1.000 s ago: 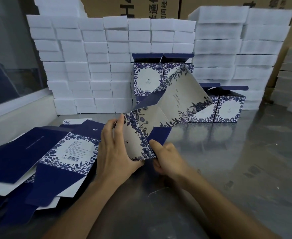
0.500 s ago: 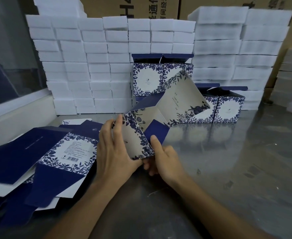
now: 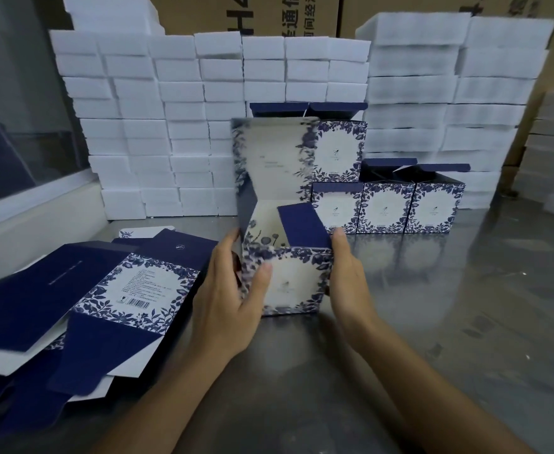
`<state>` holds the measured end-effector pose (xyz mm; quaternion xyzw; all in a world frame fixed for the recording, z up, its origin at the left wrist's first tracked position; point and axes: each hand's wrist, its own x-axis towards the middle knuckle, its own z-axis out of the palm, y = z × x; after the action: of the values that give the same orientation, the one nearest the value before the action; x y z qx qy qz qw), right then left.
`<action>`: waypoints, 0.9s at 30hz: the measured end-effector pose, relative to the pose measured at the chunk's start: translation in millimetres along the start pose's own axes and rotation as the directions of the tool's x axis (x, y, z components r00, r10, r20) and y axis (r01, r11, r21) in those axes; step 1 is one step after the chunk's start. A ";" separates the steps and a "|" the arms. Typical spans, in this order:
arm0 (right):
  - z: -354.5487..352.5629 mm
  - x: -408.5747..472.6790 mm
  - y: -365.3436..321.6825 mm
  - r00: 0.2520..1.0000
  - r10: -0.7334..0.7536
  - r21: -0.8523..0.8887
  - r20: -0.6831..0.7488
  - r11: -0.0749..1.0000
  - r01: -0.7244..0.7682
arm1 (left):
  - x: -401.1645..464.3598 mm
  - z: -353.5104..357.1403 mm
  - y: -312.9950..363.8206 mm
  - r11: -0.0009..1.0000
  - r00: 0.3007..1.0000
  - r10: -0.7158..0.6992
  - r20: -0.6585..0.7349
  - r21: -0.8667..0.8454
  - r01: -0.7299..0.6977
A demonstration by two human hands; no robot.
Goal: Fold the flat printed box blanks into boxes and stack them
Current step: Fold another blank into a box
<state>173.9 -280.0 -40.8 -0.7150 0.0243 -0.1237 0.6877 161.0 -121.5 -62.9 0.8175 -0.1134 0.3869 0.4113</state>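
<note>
left hand gripped half-made box on left side, thumb on front. right hand pressed flat on right side. box stood mid table, lid up. flat blanks piled at left edge. done boxes stacked farther back, by white foam blocks.

Matt printed card, navy and white floral, on half-folded box and flat blanks at left. Brushed metal tabletop, dully reflective. Far white foam blocks, soft, slightly rough. Brown corrugated cartons behind.
</note>
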 end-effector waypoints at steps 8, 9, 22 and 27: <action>-8.2 3.5 2.4 0.999 0.034 -0.005 -0.003 0.999 -0.034 | 3.2 -2.7 4.4 0.989 0.996 0.085 0.016 -0.119 -0.082; -9.0 3.6 2.6 0.999 0.039 -0.001 -0.010 0.999 -0.039 | 3.7 -3.0 5.2 0.990 0.997 0.083 0.011 -0.119 -0.081; 1.9 -5.1 1.3 0.965 -0.258 0.029 0.034 0.966 0.258 | 19.0 -8.0 0.5 0.735 0.919 -0.394 0.029 -0.590 0.334; -2.4 -7.9 -6.9 0.975 -0.182 -0.066 0.128 0.979 0.192 | 19.5 -9.9 -2.8 0.687 0.915 -0.393 0.093 -0.631 0.360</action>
<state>164.8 -280.4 -35.0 -0.7465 -0.0802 -0.1430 0.6449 170.2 -109.6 -46.8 0.6251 -0.0572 0.2527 0.7363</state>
